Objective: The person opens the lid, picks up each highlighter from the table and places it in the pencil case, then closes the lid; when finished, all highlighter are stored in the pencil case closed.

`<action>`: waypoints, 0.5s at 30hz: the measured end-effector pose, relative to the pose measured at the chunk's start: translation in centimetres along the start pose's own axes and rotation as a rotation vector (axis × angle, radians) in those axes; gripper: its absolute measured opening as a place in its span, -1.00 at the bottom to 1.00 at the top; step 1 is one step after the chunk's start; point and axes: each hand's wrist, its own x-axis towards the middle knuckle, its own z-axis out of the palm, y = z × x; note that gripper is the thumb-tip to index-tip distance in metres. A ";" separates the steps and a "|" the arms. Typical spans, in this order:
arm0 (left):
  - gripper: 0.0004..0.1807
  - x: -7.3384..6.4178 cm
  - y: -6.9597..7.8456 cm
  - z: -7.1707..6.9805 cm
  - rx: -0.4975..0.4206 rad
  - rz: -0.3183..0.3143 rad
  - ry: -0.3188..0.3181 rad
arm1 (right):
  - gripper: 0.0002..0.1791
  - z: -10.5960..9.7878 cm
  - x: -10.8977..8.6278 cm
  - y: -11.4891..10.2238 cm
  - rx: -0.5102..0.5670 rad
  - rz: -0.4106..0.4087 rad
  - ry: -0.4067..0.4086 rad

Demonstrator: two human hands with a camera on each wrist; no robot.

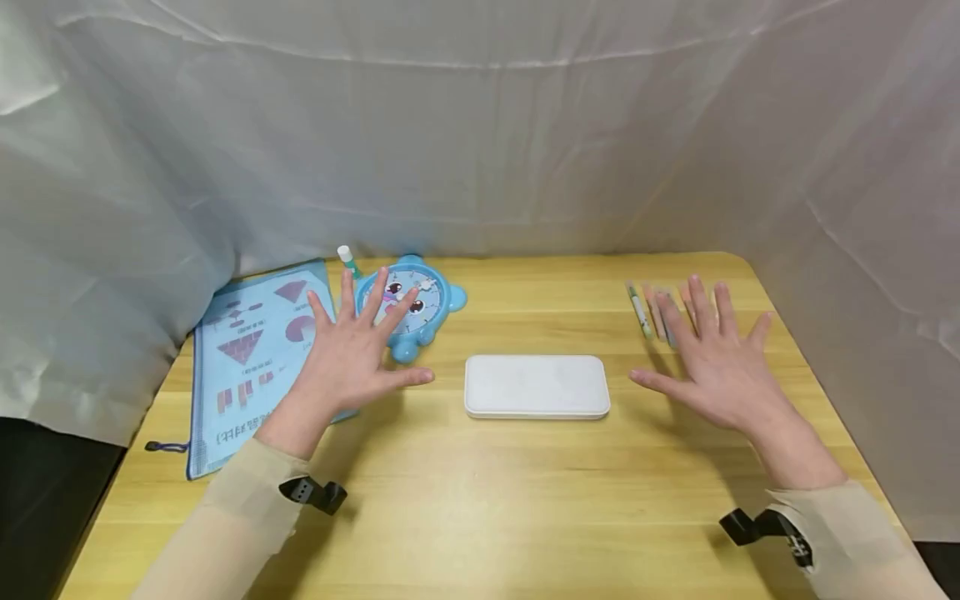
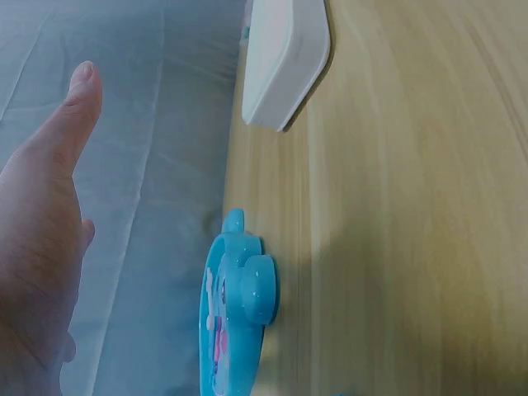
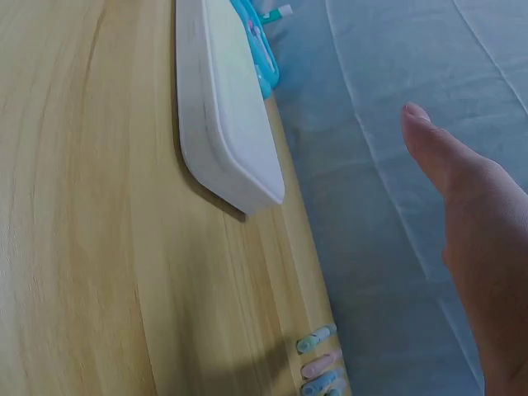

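Both hands hover over the table with fingers spread, holding nothing. My left hand (image 1: 347,358) is above the gap between a blue mesh zip pouch (image 1: 258,367) and a blue toy clock (image 1: 431,287) with a cartoon face, partly covering both. My right hand (image 1: 723,371) is at the right, just in front of several pastel markers (image 1: 639,310), some hidden behind its fingers. Between the hands lies a closed white case (image 1: 537,387), touched by neither. The left wrist view shows the clock (image 2: 239,305) below the case (image 2: 285,62); the right wrist view shows the marker ends (image 3: 316,338).
A glue stick (image 1: 348,260) with a white cap lies behind the clock. The pouch's zip pull (image 1: 167,447) sticks out to the left. Grey cloth (image 1: 480,150) hangs behind and beside the wooden table (image 1: 525,508).
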 end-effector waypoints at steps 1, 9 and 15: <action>0.29 -0.1 0.1 0.0 -0.001 0.000 -0.002 | 0.29 0.0 0.1 -0.1 0.003 -0.004 0.000; 0.29 -0.3 1.2 -0.1 -0.025 0.037 -0.026 | 0.34 0.3 0.2 -1.0 -0.006 -0.055 0.012; 0.27 -0.4 2.1 0.2 -0.062 0.092 -0.044 | 0.33 0.9 0.5 -1.9 0.027 -0.157 0.076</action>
